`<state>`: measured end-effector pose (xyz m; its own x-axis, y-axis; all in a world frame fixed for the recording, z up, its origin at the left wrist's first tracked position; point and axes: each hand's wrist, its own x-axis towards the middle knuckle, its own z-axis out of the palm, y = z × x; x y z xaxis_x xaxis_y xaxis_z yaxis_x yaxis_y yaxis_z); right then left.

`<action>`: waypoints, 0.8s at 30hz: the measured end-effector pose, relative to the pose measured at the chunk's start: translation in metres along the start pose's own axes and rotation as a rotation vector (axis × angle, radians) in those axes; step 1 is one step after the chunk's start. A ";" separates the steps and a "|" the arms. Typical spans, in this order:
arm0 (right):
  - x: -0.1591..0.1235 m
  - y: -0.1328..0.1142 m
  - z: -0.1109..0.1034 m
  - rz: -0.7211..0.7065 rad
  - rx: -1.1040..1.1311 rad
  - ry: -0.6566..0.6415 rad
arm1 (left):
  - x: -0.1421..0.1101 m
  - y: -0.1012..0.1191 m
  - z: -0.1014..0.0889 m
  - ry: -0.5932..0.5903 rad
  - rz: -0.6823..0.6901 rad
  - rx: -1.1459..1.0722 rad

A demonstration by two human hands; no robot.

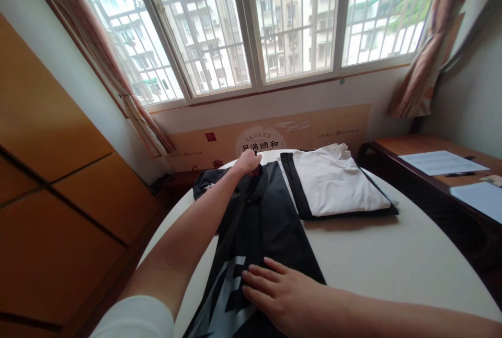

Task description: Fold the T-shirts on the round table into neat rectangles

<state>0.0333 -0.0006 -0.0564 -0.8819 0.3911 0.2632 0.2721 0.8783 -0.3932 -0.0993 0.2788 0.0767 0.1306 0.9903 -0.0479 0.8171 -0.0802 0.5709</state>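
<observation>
One black garment (270,223) is laid along the tabletop (361,254), its far end held in the curled left grip (250,161), fingertips hidden; by the flat, open right grip (274,291) it is pressed, ungrasped. Soft, light handling is expected, best held by its edges. Beside it, one white garment (333,181) is stacked on black cloth (297,186).

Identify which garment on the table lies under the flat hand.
The dark garment with grey print, under the right hand; the white garment and black garment lie stacked beside it, untouched.
</observation>
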 end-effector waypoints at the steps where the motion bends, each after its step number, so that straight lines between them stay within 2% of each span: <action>1: 0.000 0.001 0.001 -0.003 -0.013 0.005 | 0.004 0.003 0.005 0.002 -0.003 0.005; 7: -0.002 0.003 0.003 -0.020 -0.096 0.036 | 0.029 0.007 0.035 -0.011 -0.001 0.071; 15: 0.000 0.005 0.007 -0.049 -0.220 0.088 | 0.041 -0.015 0.073 -0.019 0.005 0.226; 20: 0.001 0.008 0.012 -0.059 -0.235 0.093 | 0.044 -0.016 0.080 -0.048 0.021 0.328; 24: 0.002 0.010 0.016 -0.063 -0.246 0.101 | 0.050 -0.008 0.079 0.048 0.066 0.355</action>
<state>0.0279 0.0041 -0.0741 -0.8604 0.3484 0.3719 0.3145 0.9372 -0.1506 -0.0550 0.3196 0.0046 0.1700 0.9852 0.0231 0.9529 -0.1703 0.2511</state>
